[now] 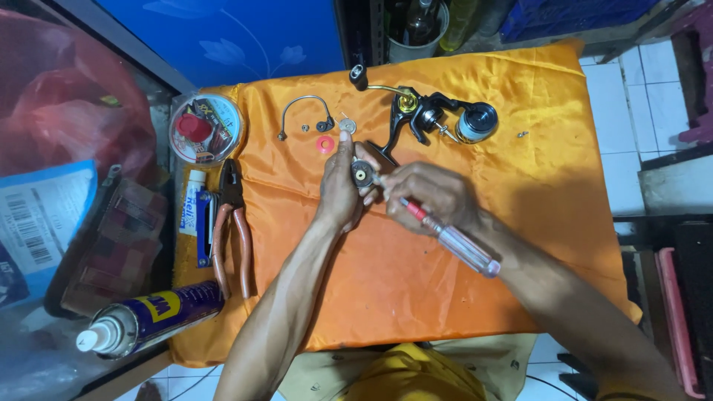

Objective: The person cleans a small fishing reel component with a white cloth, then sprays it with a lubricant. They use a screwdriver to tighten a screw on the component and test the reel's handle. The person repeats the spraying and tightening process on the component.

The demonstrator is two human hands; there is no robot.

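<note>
Looking down from the head camera, we see an orange cloth (416,289) spread over a small table. Our left hand (340,189) is curled around a small dark round reel part (363,175), holding it up just above the cloth with the thumb stretched toward the top. Our right hand (431,194) is closed around a screwdriver (453,239) with a clear handle and red collar; its tip end points at the reel part, the handle trails back toward our wrist.

Just beyond the hands lies a black and gold spinning reel body (434,115) with its handle arm and silver spool, on the cloth. Left of it we see a thin wire bail arm (303,111), a small red washer (324,144) and a small metal disc (347,125), each lying apart. A tiny screw (523,134) sits well to the right.

For containers, a round clear plastic box (206,128) sits at the cloth's left corner, holding a red piece and other small bits we cannot make out. A pail (416,33) behind the table holds bottles.

Along the left edge lie pliers (232,223) with orange-red grips, a small tube (193,200) beside them, and a spray can (148,318) on its side, near the front corner.
</note>
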